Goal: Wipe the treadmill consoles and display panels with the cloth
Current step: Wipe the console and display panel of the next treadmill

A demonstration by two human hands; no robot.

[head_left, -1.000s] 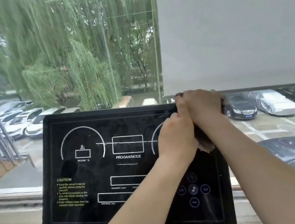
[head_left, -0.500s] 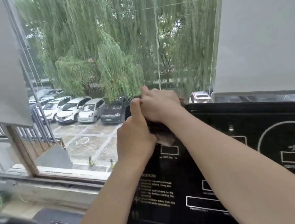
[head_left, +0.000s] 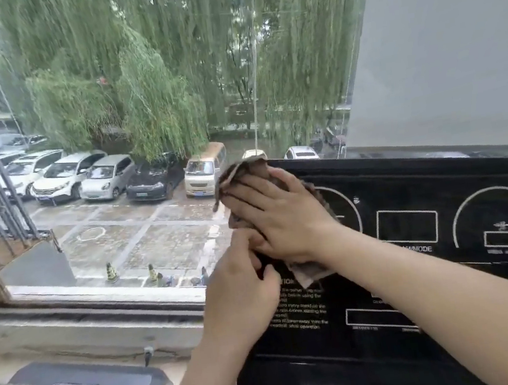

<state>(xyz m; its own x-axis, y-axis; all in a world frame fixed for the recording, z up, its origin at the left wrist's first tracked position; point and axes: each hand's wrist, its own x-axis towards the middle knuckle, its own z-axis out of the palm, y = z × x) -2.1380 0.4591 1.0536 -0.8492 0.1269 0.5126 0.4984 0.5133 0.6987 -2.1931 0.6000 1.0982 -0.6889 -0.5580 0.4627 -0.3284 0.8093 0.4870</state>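
Display panel (head_left: pixel 405 181) — "/MODE" legible — right hand (head_left: pixel 281 217) presses cloth (head_left: pixel 241 174).

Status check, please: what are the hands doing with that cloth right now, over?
Right hand flat, pressing cloth onto top-left corner of console. Left hand curled at cloth's lower edge, grip unclear. Nothing in the way.

Reads as a gym floor, upstairs. Black treadmill console (head_left: pixel 437 184) with white dial outlines, empty readout boxes, a MODE label and printed caution text, set right against a wide window (head_left: pixel 105 298). Looks down on parked cars (head_left: pixel 107 178) and willows (head_left: pixel 152 102). Dark edge of another machine (head_left: pixel 87 379) lower left.
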